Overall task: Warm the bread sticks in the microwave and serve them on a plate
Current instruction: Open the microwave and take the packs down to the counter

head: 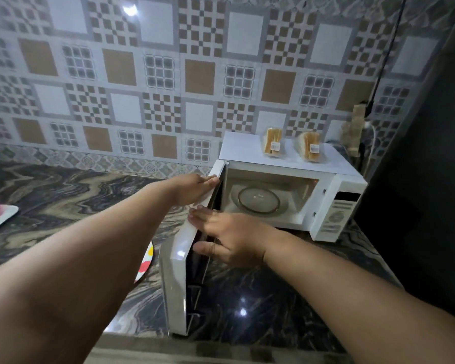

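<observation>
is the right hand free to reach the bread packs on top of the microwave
Probably yes. The right hand only rests with straight fingers on the open microwave door, holding nothing, and the two bread packs sit uncovered on the microwave top, nothing blocking them.

Both arms extended forward; left grip point(195, 189) fingers curled; right grip point(229, 239) flat, fingers straight, spread.
</observation>
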